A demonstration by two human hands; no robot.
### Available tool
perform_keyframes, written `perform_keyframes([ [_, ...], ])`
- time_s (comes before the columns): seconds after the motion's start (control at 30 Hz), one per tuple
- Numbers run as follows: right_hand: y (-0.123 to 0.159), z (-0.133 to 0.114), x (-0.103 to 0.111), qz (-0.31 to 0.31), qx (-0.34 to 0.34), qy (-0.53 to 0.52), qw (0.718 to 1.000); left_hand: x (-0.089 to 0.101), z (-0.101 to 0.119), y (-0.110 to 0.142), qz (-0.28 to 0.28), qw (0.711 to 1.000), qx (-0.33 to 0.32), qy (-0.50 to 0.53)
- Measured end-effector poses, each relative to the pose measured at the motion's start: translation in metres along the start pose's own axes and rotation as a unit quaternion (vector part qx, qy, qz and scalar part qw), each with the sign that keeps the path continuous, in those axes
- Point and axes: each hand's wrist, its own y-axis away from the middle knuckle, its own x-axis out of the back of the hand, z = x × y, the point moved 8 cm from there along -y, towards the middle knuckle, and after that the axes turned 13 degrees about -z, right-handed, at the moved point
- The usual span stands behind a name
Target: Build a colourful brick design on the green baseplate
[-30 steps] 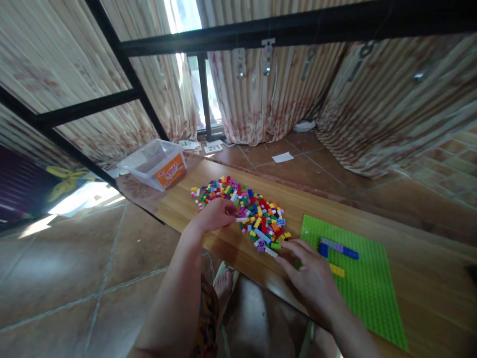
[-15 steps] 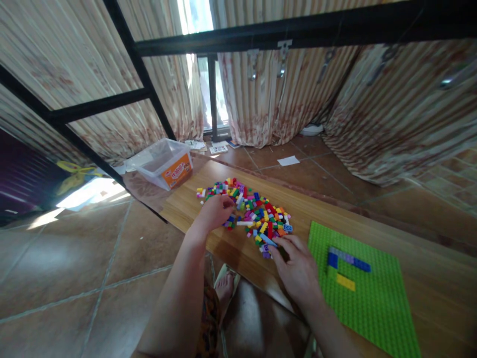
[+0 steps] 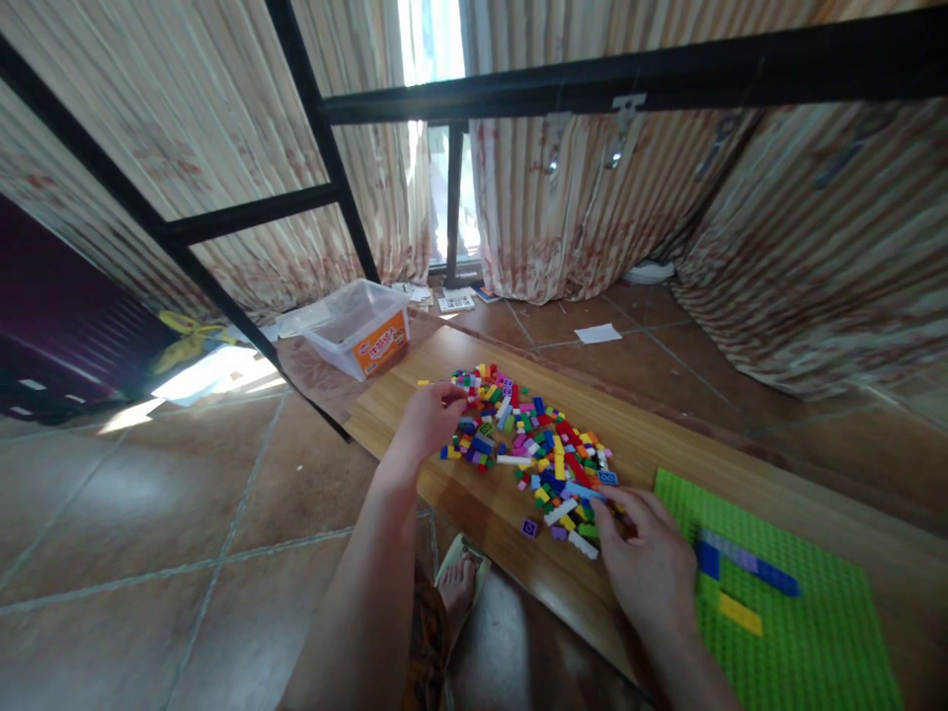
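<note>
Loose toy building bricks (image 3: pixel 540 439) in many colours lie in a spread pile on a wooden board (image 3: pixel 463 504). My left hand (image 3: pixel 434 420) is at the pile's far left side, fingers curled inward; whatever they hold is hidden. At the near right edge is my right hand (image 3: pixel 652 548), its thumb and index finger closed at the end of a long light-blue brick (image 3: pixel 582 490). White bricks (image 3: pixel 583 544) and a purple brick (image 3: pixel 528 528) lie just left of this hand. Beyond it is a green baseplate (image 3: pixel 807 652) bearing joined blue, grey and lilac bricks (image 3: pixel 755 565) and a yellow brick (image 3: pixel 741 613).
A clear plastic tub (image 3: pixel 348 331) with an orange label stands past the board's far left end. A black metal frame (image 3: pixel 629 74) crosses above, before striped curtains (image 3: pixel 570 217). Papers (image 3: pixel 598 334) lie on the tiled floor, and a foot (image 3: pixel 459 578) is below the board.
The view has shifted, so the scene sits further right. Bricks by my right hand have spread out, exposing white and purple ones. The light-blue brick has turned slightly with that hand.
</note>
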Motion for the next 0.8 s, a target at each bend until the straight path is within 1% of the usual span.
perform_keyframes([
  [0.1, 0.002, -0.008, 0.005, 0.029, 0.022, -0.004, 0.999, 0.008, -0.008, 0.004, 0.0, 0.999, 0.016, 0.03],
  [0.13, 0.003, -0.014, 0.006, 0.04, 0.039, -0.007, 0.998, 0.008, -0.008, 0.005, -0.013, 0.999, 0.015, 0.033],
  [0.2, 0.009, -0.031, 0.005, 0.047, 0.092, -0.01, 0.995, 0.003, -0.005, 0.008, -0.062, 0.998, -0.001, 0.025],
  [0.23, 0.013, -0.041, 0.002, 0.039, 0.127, -0.01, 0.991, -0.003, -0.002, 0.009, -0.096, 0.995, -0.014, 0.012],
  [0.3, 0.022, -0.063, -0.009, 0.003, 0.196, -0.007, 0.981, -0.016, 0.005, 0.013, -0.153, 0.987, -0.03, -0.03],
  [0.37, 0.03, -0.079, -0.021, -0.034, 0.24, 0.0, 0.97, -0.026, 0.01, 0.015, -0.168, 0.981, -0.033, -0.093],
  [0.43, 0.034, -0.084, -0.031, -0.059, 0.246, 0.016, 0.967, -0.033, 0.015, 0.015, -0.157, 0.974, -0.032, -0.158],
  [0.5, 0.034, -0.082, -0.036, -0.071, 0.231, 0.036, 0.97, -0.039, 0.018, 0.015, -0.15, 0.969, -0.03, -0.195],
  [0.67, 0.028, -0.067, -0.037, -0.064, 0.194, 0.059, 0.977, -0.047, 0.018, 0.013, -0.157, 0.96, -0.012, -0.233],
  [0.8, 0.024, -0.061, -0.035, -0.053, 0.175, 0.038, 0.982, -0.048, 0.019, 0.012, -0.151, 0.957, -0.02, -0.247],
])
